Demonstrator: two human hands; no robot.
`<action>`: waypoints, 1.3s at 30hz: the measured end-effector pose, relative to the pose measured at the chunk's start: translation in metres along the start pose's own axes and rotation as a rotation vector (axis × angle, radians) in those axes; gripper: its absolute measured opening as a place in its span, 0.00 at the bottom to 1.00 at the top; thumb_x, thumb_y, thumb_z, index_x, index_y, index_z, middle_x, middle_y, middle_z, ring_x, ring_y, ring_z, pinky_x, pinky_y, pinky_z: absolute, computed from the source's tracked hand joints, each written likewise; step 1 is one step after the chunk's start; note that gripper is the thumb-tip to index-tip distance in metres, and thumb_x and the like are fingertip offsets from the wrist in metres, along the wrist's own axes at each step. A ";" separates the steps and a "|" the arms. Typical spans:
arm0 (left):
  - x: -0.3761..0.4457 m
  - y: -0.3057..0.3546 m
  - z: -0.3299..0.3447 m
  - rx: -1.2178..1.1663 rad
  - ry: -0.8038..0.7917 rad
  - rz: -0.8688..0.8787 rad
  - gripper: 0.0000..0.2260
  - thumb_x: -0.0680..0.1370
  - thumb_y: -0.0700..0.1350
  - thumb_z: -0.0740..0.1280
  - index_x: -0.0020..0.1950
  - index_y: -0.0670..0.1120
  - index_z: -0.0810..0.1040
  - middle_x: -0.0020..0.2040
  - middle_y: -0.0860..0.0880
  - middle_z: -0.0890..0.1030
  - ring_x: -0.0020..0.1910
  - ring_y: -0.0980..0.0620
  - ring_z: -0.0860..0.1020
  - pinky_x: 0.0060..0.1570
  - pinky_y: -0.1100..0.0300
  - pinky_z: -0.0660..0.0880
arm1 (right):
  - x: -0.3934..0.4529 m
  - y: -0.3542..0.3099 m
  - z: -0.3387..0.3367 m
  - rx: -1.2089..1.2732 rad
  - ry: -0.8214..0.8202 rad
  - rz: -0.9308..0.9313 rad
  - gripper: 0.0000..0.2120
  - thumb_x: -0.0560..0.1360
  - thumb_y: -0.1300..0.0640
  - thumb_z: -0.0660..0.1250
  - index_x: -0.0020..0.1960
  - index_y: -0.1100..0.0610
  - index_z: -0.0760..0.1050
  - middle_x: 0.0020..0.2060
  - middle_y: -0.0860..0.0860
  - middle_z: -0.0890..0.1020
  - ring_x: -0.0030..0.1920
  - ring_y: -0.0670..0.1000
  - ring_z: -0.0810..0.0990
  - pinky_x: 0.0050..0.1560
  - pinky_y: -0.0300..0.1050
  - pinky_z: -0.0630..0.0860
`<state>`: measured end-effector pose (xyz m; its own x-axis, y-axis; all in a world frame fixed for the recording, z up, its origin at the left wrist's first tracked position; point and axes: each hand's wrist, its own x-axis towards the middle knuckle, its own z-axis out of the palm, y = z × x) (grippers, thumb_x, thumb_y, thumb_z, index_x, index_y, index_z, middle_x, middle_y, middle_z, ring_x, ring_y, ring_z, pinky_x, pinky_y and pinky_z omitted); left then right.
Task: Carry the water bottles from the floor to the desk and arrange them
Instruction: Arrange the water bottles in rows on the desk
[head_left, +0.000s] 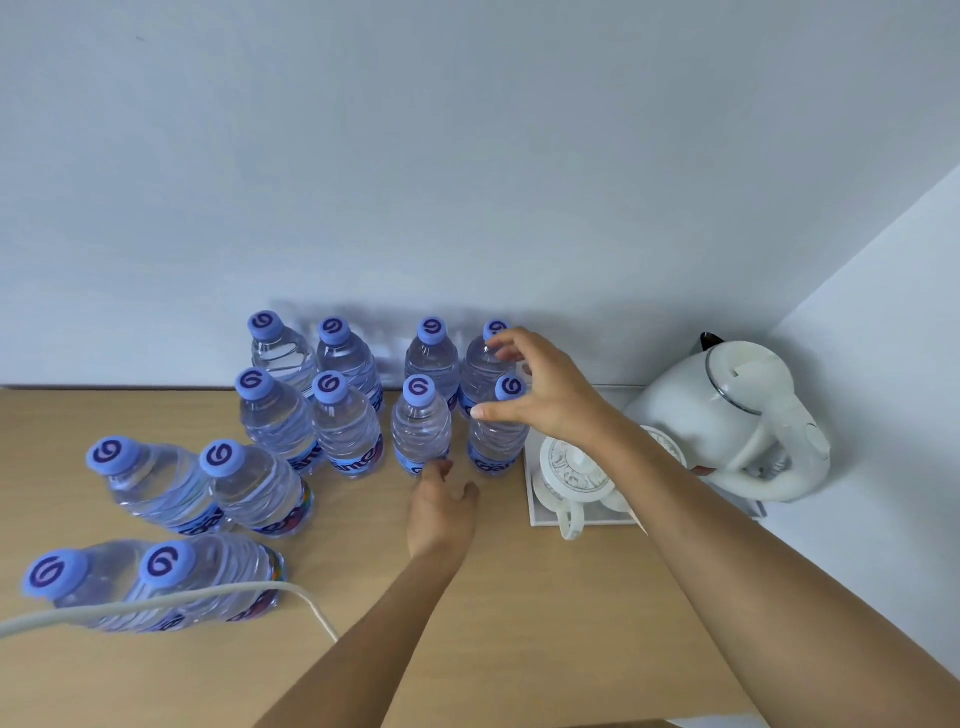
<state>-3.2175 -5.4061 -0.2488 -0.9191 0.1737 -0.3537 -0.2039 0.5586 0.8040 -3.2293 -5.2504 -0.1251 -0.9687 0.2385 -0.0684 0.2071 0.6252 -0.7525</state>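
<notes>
Several clear water bottles with blue caps stand on the wooden desk (519, 597). Eight form two rows by the wall, among them a front-row bottle (421, 428), the front right bottle (496, 447) and the back right bottle (480, 374). A pair (156, 488) and another pair (208, 577) stand nearer on the left. My right hand (545, 395) is spread over the top of the front right bottle, thumb in front of it, fingertips against the back right bottle. My left hand (441, 506) lies low on the desk with loosely curled fingertips touching the front-row bottle's base.
A white electric kettle (737, 415) stands at the right by the wall corner. A white tray (535, 512) with white cups (571, 467) lies beside the right bottles. A white cable (171, 603) crosses in front of the nearest bottles. The wall runs right behind the back row.
</notes>
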 end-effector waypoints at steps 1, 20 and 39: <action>0.000 0.000 -0.006 -0.007 0.030 -0.028 0.17 0.75 0.45 0.68 0.63 0.44 0.73 0.60 0.48 0.78 0.56 0.49 0.76 0.53 0.57 0.72 | 0.001 -0.008 0.001 -0.037 -0.005 -0.031 0.34 0.64 0.50 0.80 0.66 0.50 0.70 0.60 0.47 0.76 0.62 0.45 0.74 0.61 0.41 0.71; 0.016 -0.004 -0.055 -0.126 -0.009 0.131 0.29 0.68 0.38 0.75 0.66 0.43 0.68 0.59 0.48 0.78 0.58 0.49 0.76 0.56 0.55 0.73 | 0.007 -0.035 0.084 0.141 -0.070 0.170 0.28 0.64 0.60 0.80 0.58 0.56 0.71 0.54 0.50 0.80 0.54 0.50 0.77 0.54 0.44 0.74; -0.035 0.011 -0.112 -0.334 -0.229 0.223 0.22 0.65 0.42 0.80 0.54 0.55 0.78 0.46 0.56 0.84 0.47 0.59 0.80 0.46 0.65 0.78 | 0.000 -0.068 0.038 0.097 0.079 0.160 0.20 0.64 0.38 0.77 0.38 0.53 0.76 0.27 0.43 0.74 0.28 0.40 0.73 0.28 0.36 0.64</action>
<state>-3.2256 -5.4969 -0.1746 -0.8625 0.4555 -0.2205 -0.1410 0.2021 0.9692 -3.2482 -5.3215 -0.0992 -0.9099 0.3892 -0.1433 0.3397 0.5011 -0.7959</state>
